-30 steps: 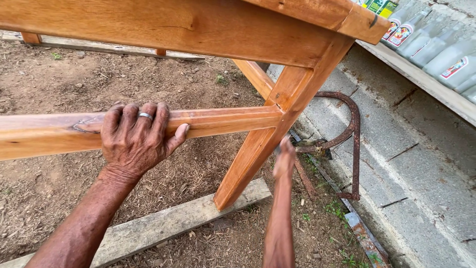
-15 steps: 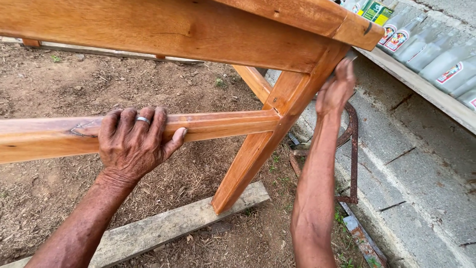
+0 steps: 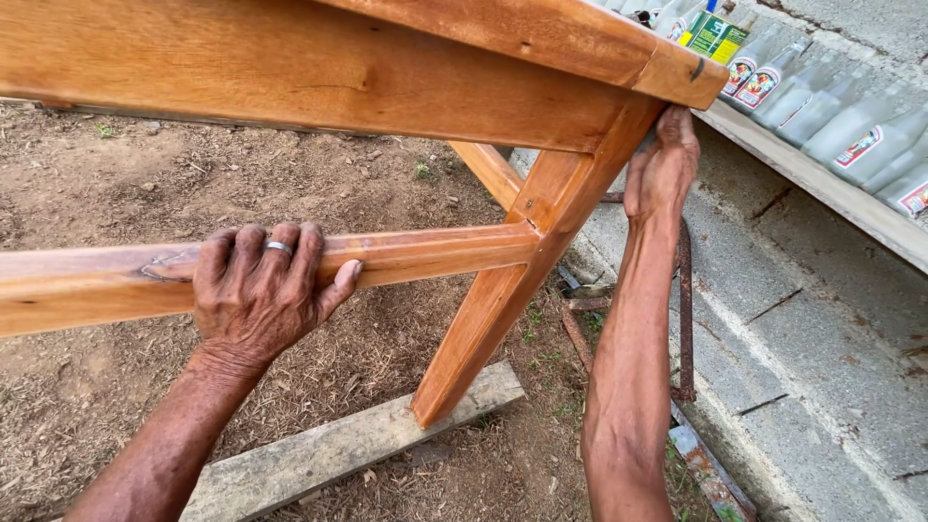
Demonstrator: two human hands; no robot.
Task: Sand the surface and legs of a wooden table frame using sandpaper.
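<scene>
Wooden counter frame (image 3: 319, 77), varnished, fills upper frame | slanted leg (image 3: 503, 290) centre, foot on grey plank (image 3: 338, 449) | crossbar (image 3: 416, 246) mid-left | left hand (image 3: 261, 290) grip wrapped over crossbar | right hand (image 3: 662, 164) grip curled behind leg top, upper right

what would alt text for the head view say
Two hands hold a varnished wooden table frame: the left hand grips the crossbar, and the right hand grips the top of the slanted leg. The leg stands on a plank on dirt, with bottles shelved at right.
</scene>
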